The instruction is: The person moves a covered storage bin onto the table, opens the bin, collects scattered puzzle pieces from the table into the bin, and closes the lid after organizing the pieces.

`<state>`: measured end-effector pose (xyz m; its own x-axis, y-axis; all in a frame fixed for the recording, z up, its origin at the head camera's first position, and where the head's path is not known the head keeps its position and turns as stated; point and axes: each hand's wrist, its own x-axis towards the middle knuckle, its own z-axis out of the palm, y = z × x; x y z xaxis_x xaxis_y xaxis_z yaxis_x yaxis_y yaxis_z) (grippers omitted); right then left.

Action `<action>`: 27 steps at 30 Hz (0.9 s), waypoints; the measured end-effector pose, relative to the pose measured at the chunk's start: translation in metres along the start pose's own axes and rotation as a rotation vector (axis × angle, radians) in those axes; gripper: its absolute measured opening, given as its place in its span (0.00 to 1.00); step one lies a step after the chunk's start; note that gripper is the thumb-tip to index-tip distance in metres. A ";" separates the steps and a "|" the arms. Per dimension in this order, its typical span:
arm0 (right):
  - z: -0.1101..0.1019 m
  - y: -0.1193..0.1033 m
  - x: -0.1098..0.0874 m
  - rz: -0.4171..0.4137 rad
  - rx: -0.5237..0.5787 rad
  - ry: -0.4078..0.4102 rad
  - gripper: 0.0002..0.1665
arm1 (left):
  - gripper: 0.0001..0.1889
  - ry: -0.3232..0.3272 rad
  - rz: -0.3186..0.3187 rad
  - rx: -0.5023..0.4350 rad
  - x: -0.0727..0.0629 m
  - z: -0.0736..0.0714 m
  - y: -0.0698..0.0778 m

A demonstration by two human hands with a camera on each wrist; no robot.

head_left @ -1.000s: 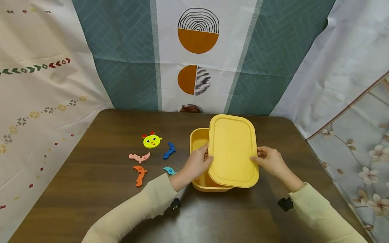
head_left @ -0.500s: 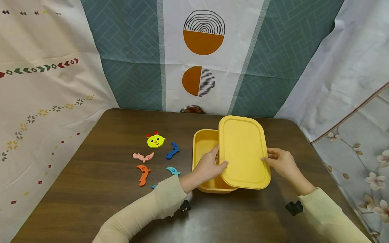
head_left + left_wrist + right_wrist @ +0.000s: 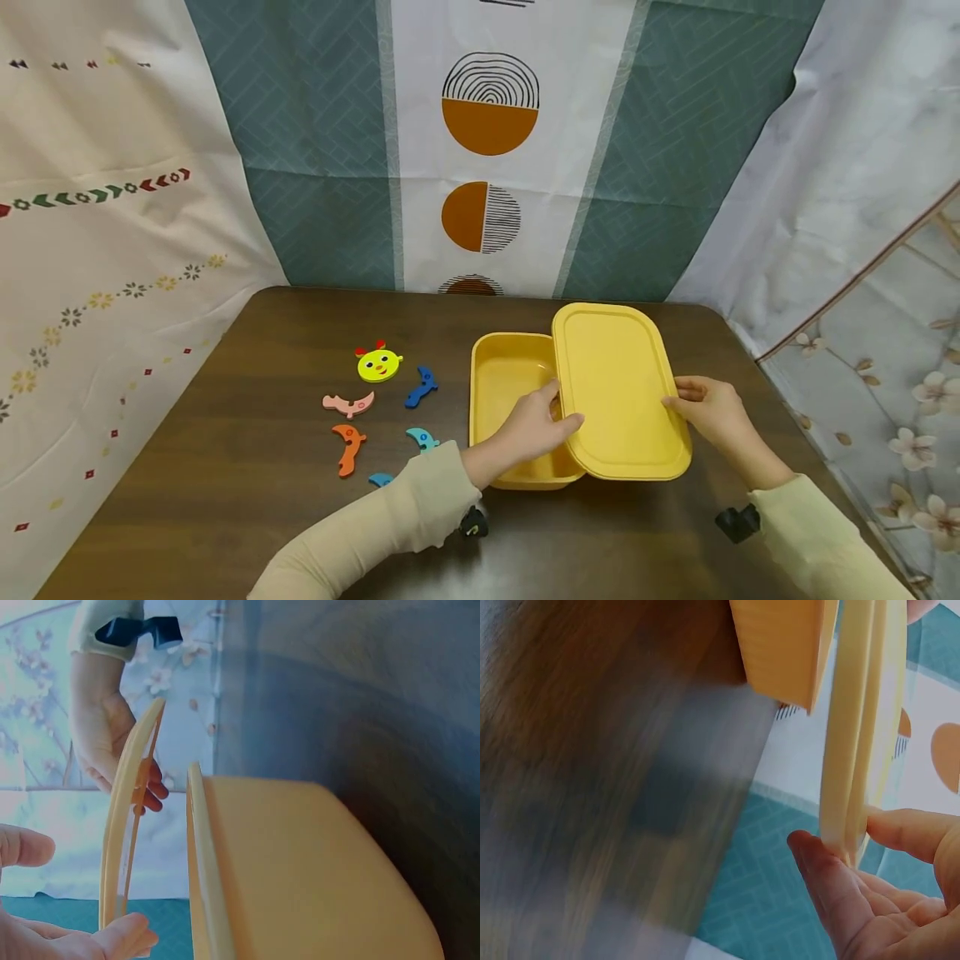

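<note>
Your left hand (image 3: 532, 429) and right hand (image 3: 711, 408) pinch opposite long edges of a yellow lid (image 3: 622, 400), thumbs on top, presumably to keep it steady. It hangs partly over a yellow box (image 3: 483, 383), towards the tabletop's (image 3: 225, 500) far edge; small shaped pieces (image 3: 378, 365) lie nearer the left edge.

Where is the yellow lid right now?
In the head view, the yellow lid is right of centre, partly over the open box, between the left hand at its left edge and the right hand pinching its right edge.
</note>
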<state>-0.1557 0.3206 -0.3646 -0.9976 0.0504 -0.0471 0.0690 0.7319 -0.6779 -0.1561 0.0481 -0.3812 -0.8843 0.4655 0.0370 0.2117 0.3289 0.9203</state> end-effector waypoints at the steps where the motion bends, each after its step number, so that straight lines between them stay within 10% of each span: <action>1: -0.001 0.002 -0.001 0.003 0.002 0.002 0.32 | 0.31 -0.002 0.001 -0.020 0.000 0.002 0.001; 12: -0.010 0.018 -0.005 0.036 -0.004 0.011 0.31 | 0.24 -0.036 -0.123 -0.275 0.005 0.025 0.010; 27: -0.026 0.035 -0.011 0.056 -0.064 -0.025 0.30 | 0.20 -0.025 -0.267 -0.346 0.012 0.042 0.023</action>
<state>-0.1425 0.3630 -0.3685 -0.9918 0.0762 -0.1029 0.1240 0.7702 -0.6256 -0.1441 0.0962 -0.3757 -0.8779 0.4224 -0.2258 -0.1790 0.1479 0.9727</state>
